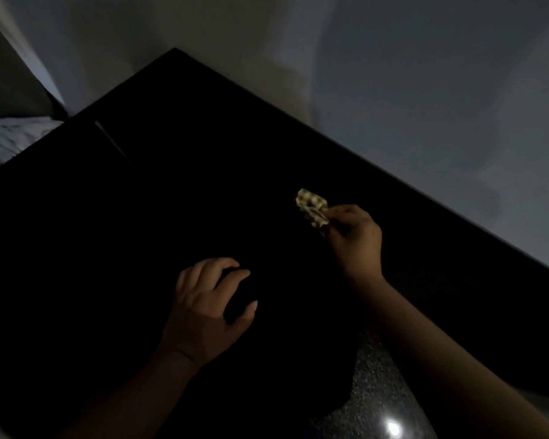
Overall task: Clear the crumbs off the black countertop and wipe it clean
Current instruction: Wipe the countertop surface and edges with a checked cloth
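Black and almost without reflection, the countertop (pixel 203 191) fills most of the dim room, its far edges meeting at a corner against a pale wall (pixel 393 58). At the far left, rumpled white fabric (pixel 10 137) shows past the counter's edge. Left of centre, the left hand (pixel 203 308) rests near the front, fingers curled and slightly spread over something dark I cannot make out. Further right and farther back, the right hand (pixel 355 242) pinches a crumpled, pale yellowish cloth (pixel 311 206) between thumb and fingertips, just at the dark surface. Near the bottom right lies speckled grey flooring (pixel 374 391) with one bright glint.
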The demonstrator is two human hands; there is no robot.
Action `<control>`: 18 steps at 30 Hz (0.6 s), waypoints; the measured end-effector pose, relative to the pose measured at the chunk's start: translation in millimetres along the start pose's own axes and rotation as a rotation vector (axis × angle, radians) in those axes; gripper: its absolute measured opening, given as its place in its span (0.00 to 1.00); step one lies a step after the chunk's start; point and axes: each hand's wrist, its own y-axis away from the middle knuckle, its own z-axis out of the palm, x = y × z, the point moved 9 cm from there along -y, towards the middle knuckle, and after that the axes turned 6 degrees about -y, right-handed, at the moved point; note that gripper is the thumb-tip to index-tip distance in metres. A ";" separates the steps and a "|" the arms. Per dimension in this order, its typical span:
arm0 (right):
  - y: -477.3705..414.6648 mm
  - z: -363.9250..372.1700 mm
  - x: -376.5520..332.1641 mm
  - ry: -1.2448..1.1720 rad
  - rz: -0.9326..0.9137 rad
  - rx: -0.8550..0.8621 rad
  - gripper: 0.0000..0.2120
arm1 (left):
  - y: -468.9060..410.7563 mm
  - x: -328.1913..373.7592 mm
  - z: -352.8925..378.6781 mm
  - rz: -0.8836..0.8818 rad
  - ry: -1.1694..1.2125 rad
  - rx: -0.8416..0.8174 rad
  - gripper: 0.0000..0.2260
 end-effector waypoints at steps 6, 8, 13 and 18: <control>-23.1 -25.6 21.8 0.099 0.163 0.189 0.09 | -0.8 -2.3 3.5 -0.014 -0.021 -0.027 0.21; -12.3 -15.9 16.2 0.134 0.117 0.178 0.10 | -0.1 -3.1 4.7 -0.022 -0.030 -0.039 0.21; 24.7 -0.6 -8.8 0.104 0.011 0.134 0.11 | -0.1 -3.5 4.2 -0.045 -0.026 -0.054 0.22; 56.8 19.1 -26.0 -0.029 0.026 0.002 0.11 | 0.7 -1.3 2.8 -0.021 -0.056 -0.056 0.22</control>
